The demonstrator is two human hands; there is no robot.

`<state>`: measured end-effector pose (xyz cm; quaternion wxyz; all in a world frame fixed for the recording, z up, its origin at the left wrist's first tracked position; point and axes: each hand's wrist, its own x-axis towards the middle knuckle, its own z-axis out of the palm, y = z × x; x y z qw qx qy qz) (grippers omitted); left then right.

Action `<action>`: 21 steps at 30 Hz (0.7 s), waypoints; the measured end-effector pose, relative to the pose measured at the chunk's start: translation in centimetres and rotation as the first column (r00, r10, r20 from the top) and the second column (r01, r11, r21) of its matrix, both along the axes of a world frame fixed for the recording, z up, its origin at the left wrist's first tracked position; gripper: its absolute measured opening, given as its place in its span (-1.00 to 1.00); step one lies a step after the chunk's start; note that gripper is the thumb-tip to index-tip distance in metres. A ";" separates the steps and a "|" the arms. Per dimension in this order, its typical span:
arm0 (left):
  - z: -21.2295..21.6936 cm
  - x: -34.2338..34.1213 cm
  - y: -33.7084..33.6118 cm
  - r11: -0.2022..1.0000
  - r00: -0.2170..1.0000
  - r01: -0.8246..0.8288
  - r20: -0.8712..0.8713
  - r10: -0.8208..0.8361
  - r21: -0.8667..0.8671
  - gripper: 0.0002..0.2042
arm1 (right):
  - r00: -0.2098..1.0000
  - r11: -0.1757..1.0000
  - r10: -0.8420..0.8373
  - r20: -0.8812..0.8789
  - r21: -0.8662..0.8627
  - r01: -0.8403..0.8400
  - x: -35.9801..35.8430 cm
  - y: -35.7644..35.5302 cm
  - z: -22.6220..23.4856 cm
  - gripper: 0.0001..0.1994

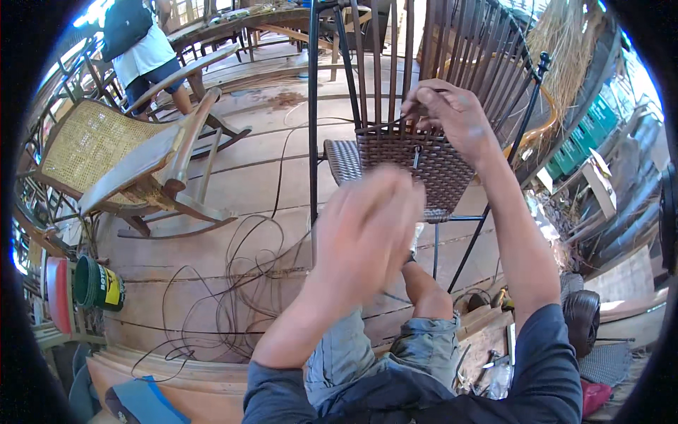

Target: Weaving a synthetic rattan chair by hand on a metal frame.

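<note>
In front of me stands a chair with a black metal frame (314, 127) and dark brown upright strips (378, 63). Its lower back is a woven brown panel (441, 169), with part of the woven seat (344, 159) showing to its left. My right hand (455, 120) is at the top of the weave, fingers curled closed where a thin dark weaving strand (381, 127) runs into them. Nearer to me, my left hand (371, 230) is raised before the panel, smeared by motion, so its fingers cannot be read. A small silver metal piece (417, 156) sits against the weave.
Loose dark strand (247, 283) lies in coils on the floor at left. Beyond are a wooden rocking chair (106, 152) with cane panels and a green bucket (95, 283). A person (145, 60) stands at far left. Pale fibres (565, 35) hang at upper right.
</note>
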<state>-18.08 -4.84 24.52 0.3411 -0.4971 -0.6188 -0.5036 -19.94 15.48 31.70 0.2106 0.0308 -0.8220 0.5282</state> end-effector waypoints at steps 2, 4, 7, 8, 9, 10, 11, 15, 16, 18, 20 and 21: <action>-0.3 -4.3 4.8 0.955 0.947 -0.297 0.132 0.294 0.004 -0.82 | 0.999 0.988 0.022 -0.036 0.154 -0.016 0.0 -1.6 1.7 -0.75; -1.5 -7.5 5.2 0.881 0.865 -0.470 0.221 0.451 0.043 -0.83 | 0.996 0.955 0.062 -0.071 0.293 -0.039 -1.0 -3.5 2.4 -0.74; -2.7 -9.8 6.2 0.960 0.882 -0.269 0.421 0.212 0.081 -0.78 | 0.997 0.899 0.070 0.026 0.432 -0.074 -4.0 -3.2 4.0 -0.77; -2.8 -9.7 6.4 0.960 0.878 -0.238 0.456 0.148 0.147 -0.78 | 0.998 0.897 0.063 0.030 0.436 -0.070 -5.0 -3.3 4.3 -0.77; -2.8 -9.6 6.6 0.955 0.870 -0.206 0.487 0.078 0.215 -0.78 | 1.000 0.904 0.021 -0.001 0.427 -0.019 -5.9 -3.2 4.6 -0.78; -2.8 -9.6 6.7 0.955 0.869 -0.197 0.491 0.066 0.220 -0.78 | 0.999 0.908 -0.022 -0.032 0.417 0.033 -6.5 -3.1 4.7 -0.80; -3.1 -9.9 6.9 0.937 0.871 -0.220 0.488 0.063 0.271 -0.78 | 1.000 0.965 -0.015 -0.019 0.263 0.019 -7.0 -3.4 4.7 -0.83; -3.8 -11.4 7.4 0.887 0.904 -0.307 0.397 0.159 0.345 -0.76 | 0.994 0.992 -0.105 -0.002 0.071 0.105 -5.9 -5.7 2.5 -0.93; -3.7 -11.5 7.5 0.864 0.902 -0.351 0.378 0.208 0.362 -0.77 | 0.995 0.992 -0.103 0.004 0.072 0.103 -6.5 -5.4 1.8 -0.93; -3.1 -10.7 7.9 0.859 0.889 -0.364 0.410 0.206 0.359 -0.75 | 0.774 0.561 0.013 -0.633 0.646 0.518 -7.3 -4.6 1.3 -0.87; -2.8 -11.3 8.4 0.835 0.881 -0.297 0.470 0.052 0.463 -0.74 | 0.790 0.516 0.018 -0.613 0.683 0.518 -8.5 -4.9 1.5 -0.88; -3.2 -11.8 8.4 0.829 0.898 -0.306 0.431 0.087 0.469 -0.75 | 0.777 0.487 -0.046 -0.628 0.664 0.567 -8.8 -5.5 1.5 -0.90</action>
